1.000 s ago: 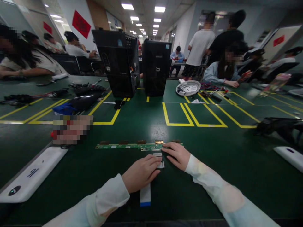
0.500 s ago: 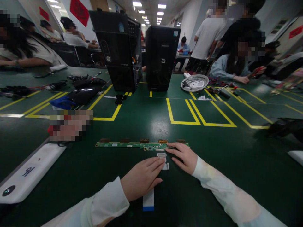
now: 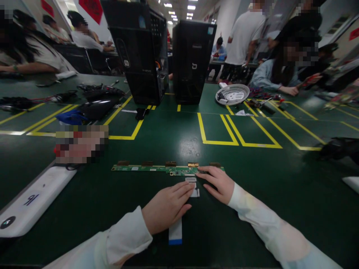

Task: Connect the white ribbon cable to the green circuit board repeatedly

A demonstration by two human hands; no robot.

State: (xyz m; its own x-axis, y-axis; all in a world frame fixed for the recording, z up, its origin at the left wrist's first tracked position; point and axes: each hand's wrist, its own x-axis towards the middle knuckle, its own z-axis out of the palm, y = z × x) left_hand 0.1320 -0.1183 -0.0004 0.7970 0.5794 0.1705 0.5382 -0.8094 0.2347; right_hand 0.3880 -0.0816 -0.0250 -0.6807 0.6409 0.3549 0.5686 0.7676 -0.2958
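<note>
Hands barely shifted, ribbon cable (image 3: 175,233) under L hand (image 3: 165,206) fingers, R hand (image 3: 217,182) on board (image 3: 148,168).

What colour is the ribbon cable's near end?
Blue tip on a white flat ribbon cable, seen in the head view.

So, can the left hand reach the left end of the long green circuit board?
Probably yes: the left hand rests near the circuit board, with only bare green table between them.

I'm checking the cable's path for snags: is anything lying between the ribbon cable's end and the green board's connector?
Nothing visible. The ribbon cable runs under the left hand up to the green board, where the right hand rests. Only bare mat flanks it.
</note>
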